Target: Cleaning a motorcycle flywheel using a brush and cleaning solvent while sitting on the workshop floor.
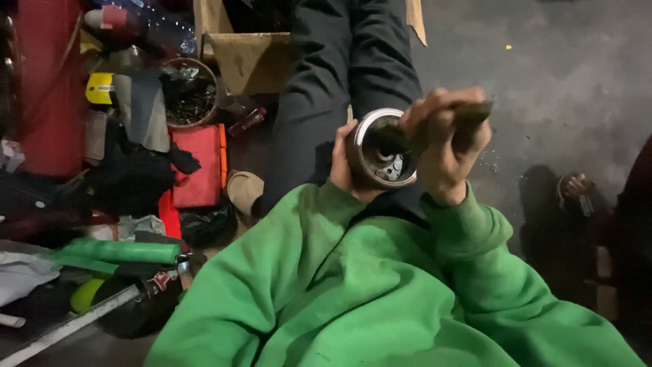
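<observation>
My left hand [341, 166] cups a round metal drum-shaped part [379, 151] with a shiny rim, its open side facing me. My right hand [445, 139] is closed around a dark brush-like tool [475, 112] whose end reaches into the drum's opening. Both arms wear bright green sleeves [380, 285]. The drum is held above my dark-trousered lap [339, 75].
A cardboard box [248, 58] stands ahead. To the left lie a red case [198, 166], a round tin of dark bits [188, 92], a green tube [119, 251], a metal bar [75, 323] and a red cylinder [47, 81]. Another person's sandalled foot [576, 187] rests at right on grey concrete floor.
</observation>
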